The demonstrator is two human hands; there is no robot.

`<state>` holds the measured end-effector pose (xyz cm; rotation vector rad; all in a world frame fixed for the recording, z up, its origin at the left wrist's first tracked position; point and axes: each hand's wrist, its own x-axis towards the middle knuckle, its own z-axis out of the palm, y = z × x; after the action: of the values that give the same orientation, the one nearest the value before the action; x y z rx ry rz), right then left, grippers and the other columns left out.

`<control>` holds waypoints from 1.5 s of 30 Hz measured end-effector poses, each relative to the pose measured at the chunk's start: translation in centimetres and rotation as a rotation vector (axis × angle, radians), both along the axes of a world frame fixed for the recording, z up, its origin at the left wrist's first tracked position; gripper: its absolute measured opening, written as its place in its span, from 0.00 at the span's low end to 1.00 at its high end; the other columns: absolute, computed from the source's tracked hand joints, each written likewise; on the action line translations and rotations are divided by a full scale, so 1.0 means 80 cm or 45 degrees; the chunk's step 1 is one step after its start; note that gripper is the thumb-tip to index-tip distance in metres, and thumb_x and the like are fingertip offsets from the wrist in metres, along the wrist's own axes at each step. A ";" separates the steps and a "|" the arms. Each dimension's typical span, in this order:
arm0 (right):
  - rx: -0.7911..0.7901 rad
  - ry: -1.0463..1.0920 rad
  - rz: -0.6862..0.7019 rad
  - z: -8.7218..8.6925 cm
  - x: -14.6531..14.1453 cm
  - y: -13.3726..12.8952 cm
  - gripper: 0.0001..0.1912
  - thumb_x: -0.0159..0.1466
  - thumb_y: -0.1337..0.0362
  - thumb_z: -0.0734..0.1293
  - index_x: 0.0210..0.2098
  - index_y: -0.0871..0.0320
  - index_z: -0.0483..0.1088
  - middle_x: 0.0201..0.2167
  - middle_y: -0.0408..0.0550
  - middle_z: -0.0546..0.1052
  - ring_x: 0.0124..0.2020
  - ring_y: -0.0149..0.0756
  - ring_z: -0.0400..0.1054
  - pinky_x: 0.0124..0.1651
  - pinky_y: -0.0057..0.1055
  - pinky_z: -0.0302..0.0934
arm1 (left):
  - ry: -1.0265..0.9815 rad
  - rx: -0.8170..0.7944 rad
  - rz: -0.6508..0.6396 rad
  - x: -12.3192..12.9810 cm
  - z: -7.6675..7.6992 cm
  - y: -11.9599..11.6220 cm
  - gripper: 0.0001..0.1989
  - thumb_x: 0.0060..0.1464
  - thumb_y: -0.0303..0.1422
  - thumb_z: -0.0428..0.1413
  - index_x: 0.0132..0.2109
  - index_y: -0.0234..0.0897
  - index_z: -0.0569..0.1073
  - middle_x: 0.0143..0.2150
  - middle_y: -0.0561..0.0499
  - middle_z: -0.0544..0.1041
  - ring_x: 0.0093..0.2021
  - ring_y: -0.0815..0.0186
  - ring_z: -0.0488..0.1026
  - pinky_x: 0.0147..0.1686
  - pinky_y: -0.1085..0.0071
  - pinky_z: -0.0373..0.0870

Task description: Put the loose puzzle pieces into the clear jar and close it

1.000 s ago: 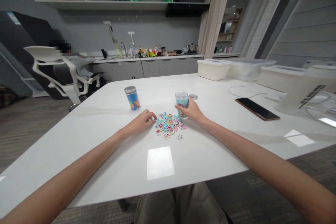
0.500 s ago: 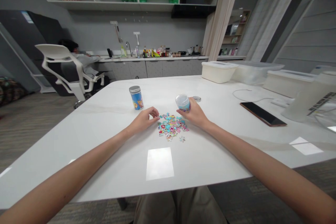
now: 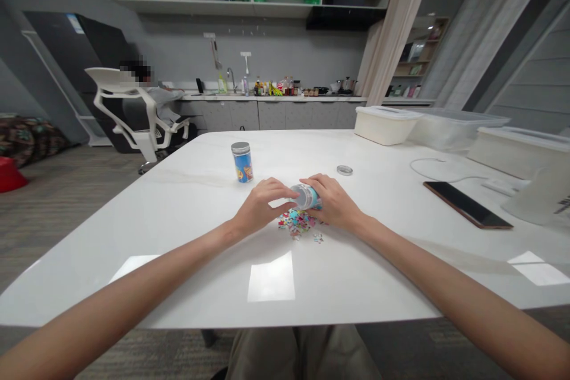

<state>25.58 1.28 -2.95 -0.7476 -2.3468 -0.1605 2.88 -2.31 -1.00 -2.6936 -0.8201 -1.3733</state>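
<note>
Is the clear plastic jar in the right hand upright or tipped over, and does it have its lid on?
Tipped: the clear plastic jar lies sideways in the right hand, open mouth toward the left hand, above the colourful puzzle pieces. Its lid is off.

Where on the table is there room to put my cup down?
Bare table lies left of the left hand, and between the closed jar and loose lid. It is crowded where both hands meet over the puzzle pieces, and near the phone.

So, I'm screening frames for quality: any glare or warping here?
Head view: bright ceiling-light patches glare on the white table, one just before the puzzle pieces; wide-angle bend slants the walls and curtain; both hands and the jar look sharp.
</note>
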 end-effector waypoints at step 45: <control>-0.662 0.741 -0.359 -0.008 0.012 0.027 0.25 0.51 0.48 0.71 0.41 0.57 0.64 0.37 0.49 0.73 0.38 0.44 0.67 0.41 0.40 0.62 | 0.265 -1.166 -0.034 -0.039 -0.015 0.046 0.11 0.52 0.40 0.56 0.35 0.36 0.72 0.31 0.52 0.75 0.31 0.69 0.69 0.32 0.73 0.62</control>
<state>26.56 3.47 -3.57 -1.1869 -1.7218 0.5037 -0.28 1.37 -2.22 -3.3748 -1.7180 -0.7832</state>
